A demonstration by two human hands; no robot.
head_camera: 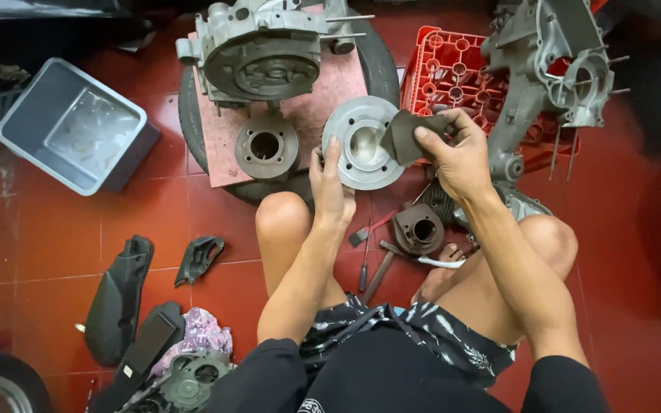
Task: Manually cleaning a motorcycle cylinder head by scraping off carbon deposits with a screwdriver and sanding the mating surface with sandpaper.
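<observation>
While hands (330, 187) work, grey tub (21, 115) holds nothing.

1. Only one view here: the camera sat on the person's head and looked almost straight down.
2. It pointed at the red tile floor (55, 245) in front of the seated person, whose knees and forearms filled the lower middle of the frame.
3. The left hand (329, 187) and right hand (457, 153) were close to the lens, roughly at arm's length.
4. With no second view, no part of the scene was shared.
</observation>
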